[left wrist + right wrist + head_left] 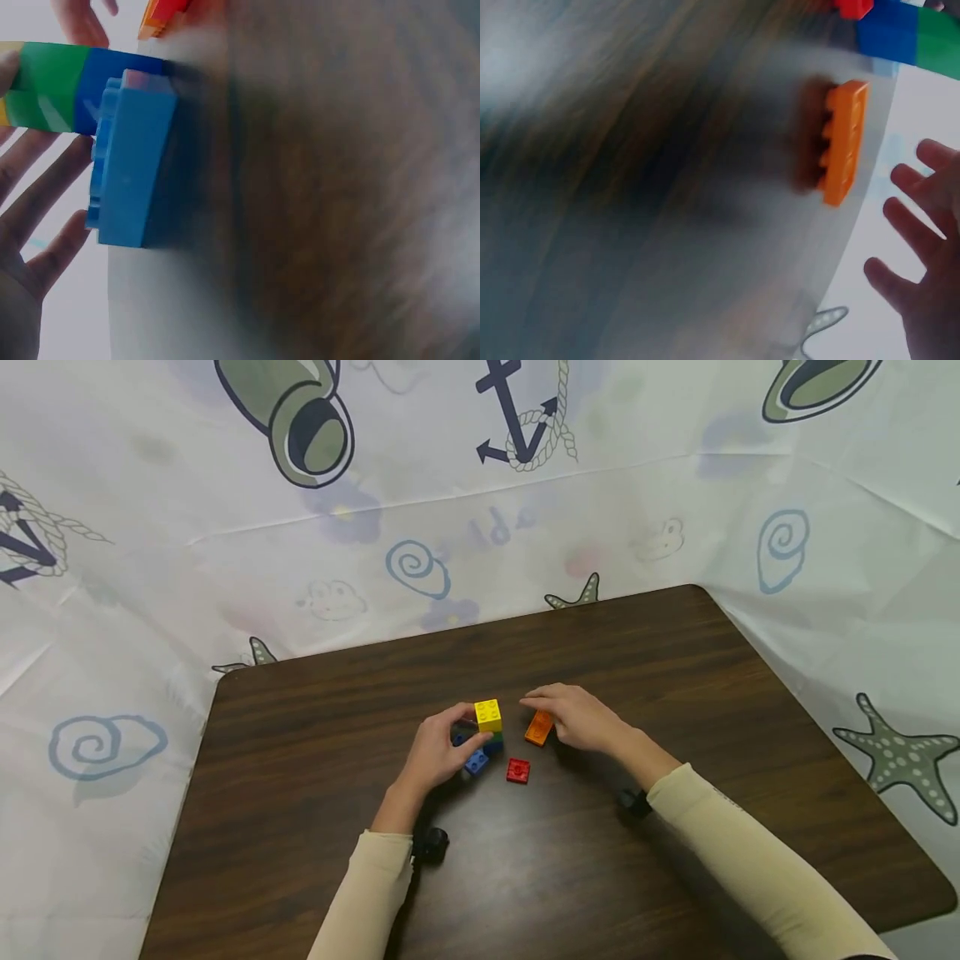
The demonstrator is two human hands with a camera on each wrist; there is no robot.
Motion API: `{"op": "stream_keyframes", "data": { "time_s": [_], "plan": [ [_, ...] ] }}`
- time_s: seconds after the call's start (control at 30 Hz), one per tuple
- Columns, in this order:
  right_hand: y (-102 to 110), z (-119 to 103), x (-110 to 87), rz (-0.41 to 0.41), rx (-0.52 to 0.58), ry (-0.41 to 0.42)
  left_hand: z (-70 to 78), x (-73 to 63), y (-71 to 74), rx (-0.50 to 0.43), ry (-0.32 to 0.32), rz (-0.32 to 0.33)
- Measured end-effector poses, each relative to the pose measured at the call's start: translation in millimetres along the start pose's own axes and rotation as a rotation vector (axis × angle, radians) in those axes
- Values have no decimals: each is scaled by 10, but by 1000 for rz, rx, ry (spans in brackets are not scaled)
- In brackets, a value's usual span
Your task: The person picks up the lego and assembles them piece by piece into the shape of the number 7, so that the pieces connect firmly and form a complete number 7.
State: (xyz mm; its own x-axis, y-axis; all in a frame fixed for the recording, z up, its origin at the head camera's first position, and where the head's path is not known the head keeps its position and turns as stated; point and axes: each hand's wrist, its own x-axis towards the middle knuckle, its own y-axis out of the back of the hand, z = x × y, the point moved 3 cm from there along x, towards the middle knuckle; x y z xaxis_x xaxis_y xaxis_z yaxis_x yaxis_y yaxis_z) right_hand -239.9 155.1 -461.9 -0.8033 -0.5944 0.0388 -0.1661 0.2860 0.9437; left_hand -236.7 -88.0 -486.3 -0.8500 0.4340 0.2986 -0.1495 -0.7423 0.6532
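My left hand (442, 747) grips a small upright stack of toy building bricks between thumb and fingers. The stack has a yellow brick (487, 714) on top, a green brick (49, 86) in the middle and a blue brick (120, 64) at the bottom. Right beside its base lies a longer blue brick (135, 165). Over an orange brick (845, 142) hovers my right hand (581, 718), fingers spread and holding nothing. That orange brick rests studs down on the table. Between the hands, nearer to me, is a flat red brick (517, 770).
A dark wood-grain table (300, 777) carries the bricks. Behind it and at the sides hangs a white cloth (510, 527) printed with anchors, shells and starfish. Small black cameras (433, 845) are strapped to both wrists.
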Motion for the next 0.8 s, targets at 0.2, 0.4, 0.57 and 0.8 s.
{"op": "stream_keyframes", "data": {
  "time_s": [0.2, 0.4, 0.57, 0.8],
  "plan": [
    [-99, 88, -62, -82, -32, -25, -27, -34, -59, -59, 23, -17],
    [-154, 109, -63, -82, -57, -37, -55, -67, -111, -64, 58, -34],
    [-156, 118, -62, -61, -67, -38, -70, -91, -127, -98, 94, -35],
    [-156, 154, -70, -60, -68, -78, -73, -86, -142, -93, 87, -35]
  ]
}}
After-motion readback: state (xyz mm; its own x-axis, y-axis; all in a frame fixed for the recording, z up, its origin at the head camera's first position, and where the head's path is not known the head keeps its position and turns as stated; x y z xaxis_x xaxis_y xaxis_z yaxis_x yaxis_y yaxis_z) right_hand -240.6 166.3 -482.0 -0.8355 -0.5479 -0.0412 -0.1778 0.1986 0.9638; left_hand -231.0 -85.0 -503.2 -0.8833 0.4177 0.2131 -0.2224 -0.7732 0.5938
